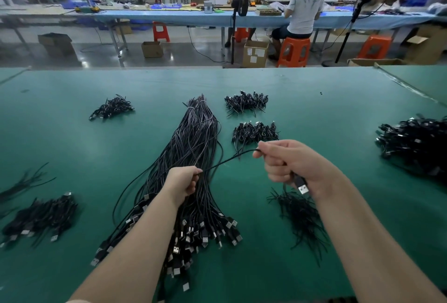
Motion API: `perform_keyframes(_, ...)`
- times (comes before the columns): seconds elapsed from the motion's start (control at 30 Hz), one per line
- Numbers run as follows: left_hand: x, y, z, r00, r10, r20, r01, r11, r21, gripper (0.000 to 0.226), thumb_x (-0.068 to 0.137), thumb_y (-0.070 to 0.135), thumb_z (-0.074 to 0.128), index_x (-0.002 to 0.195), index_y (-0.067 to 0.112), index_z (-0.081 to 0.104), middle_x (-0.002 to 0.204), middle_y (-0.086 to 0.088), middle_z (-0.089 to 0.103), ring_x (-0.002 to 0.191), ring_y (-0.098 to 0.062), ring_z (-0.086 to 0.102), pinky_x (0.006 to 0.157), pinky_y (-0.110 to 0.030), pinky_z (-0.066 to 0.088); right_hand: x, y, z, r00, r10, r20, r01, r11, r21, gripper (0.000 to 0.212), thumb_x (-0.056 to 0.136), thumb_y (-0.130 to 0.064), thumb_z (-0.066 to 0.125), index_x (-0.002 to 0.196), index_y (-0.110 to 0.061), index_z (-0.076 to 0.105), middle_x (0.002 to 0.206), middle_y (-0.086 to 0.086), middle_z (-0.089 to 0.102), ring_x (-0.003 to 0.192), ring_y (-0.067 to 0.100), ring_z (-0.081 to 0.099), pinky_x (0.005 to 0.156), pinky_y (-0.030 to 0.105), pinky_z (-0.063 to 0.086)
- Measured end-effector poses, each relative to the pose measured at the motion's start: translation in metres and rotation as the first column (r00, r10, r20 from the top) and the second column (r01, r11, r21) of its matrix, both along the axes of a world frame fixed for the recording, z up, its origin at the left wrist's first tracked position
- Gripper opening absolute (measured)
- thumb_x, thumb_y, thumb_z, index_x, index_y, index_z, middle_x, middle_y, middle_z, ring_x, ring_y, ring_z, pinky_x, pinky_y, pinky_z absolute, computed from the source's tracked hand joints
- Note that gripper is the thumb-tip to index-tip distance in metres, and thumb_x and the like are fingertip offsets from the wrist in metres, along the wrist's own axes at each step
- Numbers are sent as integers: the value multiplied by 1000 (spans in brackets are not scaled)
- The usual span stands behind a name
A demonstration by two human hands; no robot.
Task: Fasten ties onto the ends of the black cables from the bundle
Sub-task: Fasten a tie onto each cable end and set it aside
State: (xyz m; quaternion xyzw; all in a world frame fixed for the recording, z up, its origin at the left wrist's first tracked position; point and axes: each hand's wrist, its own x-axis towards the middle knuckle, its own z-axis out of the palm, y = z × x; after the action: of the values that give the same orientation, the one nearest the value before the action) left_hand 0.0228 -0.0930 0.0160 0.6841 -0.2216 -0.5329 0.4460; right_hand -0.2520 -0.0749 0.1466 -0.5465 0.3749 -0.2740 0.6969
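Observation:
A long bundle of black USB cables (193,147) lies down the middle of the green table (314,99), its silver plugs fanned out near me. My left hand (183,181) pinches one black cable (227,161) just above the bundle. That cable runs right to my right hand (290,164), which grips it in a fist, and its USB plug (302,187) sticks out below my palm. A loose pile of thin black ties (302,218) lies under my right wrist.
Small heaps of coiled, tied cables sit at the far left (111,108), far centre (245,103), centre right (254,133) and right edge (416,143). Another cable pile (41,218) lies near left. Beyond the table, people sit on orange stools at a blue bench.

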Motion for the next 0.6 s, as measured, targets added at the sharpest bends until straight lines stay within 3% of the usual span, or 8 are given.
perform_keyframes(0.1, 1, 4, 1, 982, -121, 144, 112, 991, 66, 15, 94, 8, 61, 95, -2, 73, 60, -2, 54, 49, -13, 42, 45, -24, 36, -3, -8, -6, 980, -177, 88, 164, 977, 138, 25, 92, -23, 67, 100, 0, 70, 59, -2, 39, 44, 8, 33, 40, 19, 32)
perform_keyframes(0.17, 0, 8, 4, 914, -284, 290, 245, 956, 164, 20, 96, 8, 58, 92, -3, 75, 63, -5, 57, 49, -14, 42, 45, -24, 35, -4, -11, -11, 956, -287, 67, 269, 943, 196, 25, 97, -17, 64, 110, 5, 63, 61, 0, 50, 45, 8, 43, 39, 19, 38)
perform_keyframes(0.3, -2, 18, 6, 571, -638, 516, 526, 768, 365, 29, 99, 22, 57, 87, 4, 76, 62, -2, 59, 48, -14, 44, 47, -23, 36, -4, -10, -16, 898, -420, 134, 360, 874, 326, 17, 99, -12, 59, 108, 3, 63, 70, 8, 68, 61, 16, 69, 42, 19, 50)
perform_keyframes(0.37, -5, 19, 10, 351, -695, 628, 555, 694, 458, 30, 100, 30, 57, 94, 7, 75, 73, -4, 65, 61, -17, 55, 59, -27, 48, -1, -9, -19, 849, -477, 226, 359, 836, 415, 18, 102, -10, 53, 108, 3, 65, 80, 13, 74, 72, 20, 75, 47, 21, 55)
perform_keyframes(0.43, -13, 20, 18, 200, -636, 745, 508, 718, 476, 26, 101, 30, 54, 104, 14, 74, 90, -4, 71, 77, -20, 64, 68, -31, 54, 5, -8, -22, 815, -494, 302, 313, 815, 488, 21, 104, -9, 49, 109, 5, 64, 98, 19, 75, 86, 26, 77, 53, 24, 59)
perform_keyframes(0.5, -24, 22, 30, 217, -406, 888, 476, 838, 267, 23, 103, 26, 51, 111, 20, 71, 102, -1, 70, 82, -18, 63, 69, -31, 51, 13, -6, -26, 816, -475, 330, 261, 811, 523, 28, 107, -9, 42, 118, 9, 60, 111, 24, 72, 96, 31, 75, 60, 29, 62)
perform_keyframes(0.53, -30, 22, 37, 311, -249, 917, 497, 865, 66, 23, 103, 24, 52, 115, 20, 70, 106, 0, 68, 83, -15, 61, 72, -29, 49, 16, -5, -28, 822, -460, 336, 239, 814, 530, 31, 108, -10, 39, 120, 11, 58, 114, 26, 71, 98, 33, 74, 64, 33, 63)
perform_keyframes(0.6, -42, 23, 53, 584, -70, 809, 536, 781, -319, 25, 101, 22, 56, 124, 20, 68, 108, 5, 62, 83, -6, 58, 77, -21, 49, 24, -3, -33, 833, -430, 347, 209, 826, 523, 33, 109, -9, 35, 117, 14, 57, 114, 29, 70, 97, 35, 74, 70, 39, 64)
